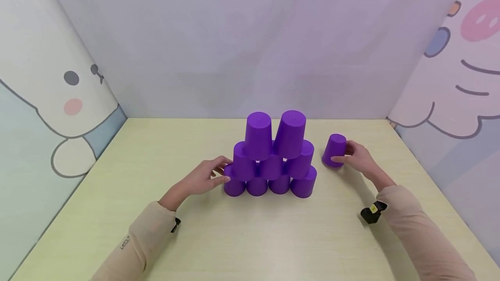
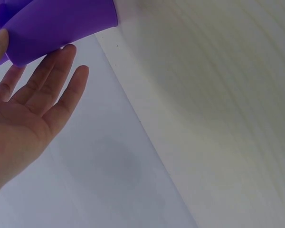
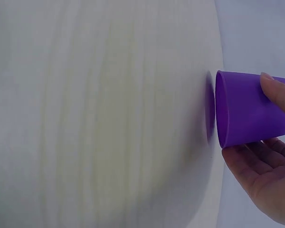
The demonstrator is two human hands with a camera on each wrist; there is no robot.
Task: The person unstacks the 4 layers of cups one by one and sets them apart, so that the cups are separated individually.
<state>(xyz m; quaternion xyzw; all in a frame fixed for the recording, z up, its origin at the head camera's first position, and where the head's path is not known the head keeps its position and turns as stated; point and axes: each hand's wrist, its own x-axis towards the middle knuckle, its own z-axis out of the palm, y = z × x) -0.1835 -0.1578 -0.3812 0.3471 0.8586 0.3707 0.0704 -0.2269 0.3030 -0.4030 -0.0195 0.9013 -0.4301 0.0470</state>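
Purple cups stand upside down in a tiered stack. Several form the bottom row, three the middle row, and two the top: a left top cup and a slightly tilted right top cup. At the stack's left end, my left hand has its thumb in front of the end bottom cup and its fingers behind; the left wrist view shows those fingers mostly straight beside the purple surface. Right of the stack, my right hand grips another upside-down purple cup, its rim just above the table.
A pale wood-grain table carries the stack. Behind it rises a plain light wall, with cartoon-printed panels at the left and right. A black wrist device hangs at my right sleeve.
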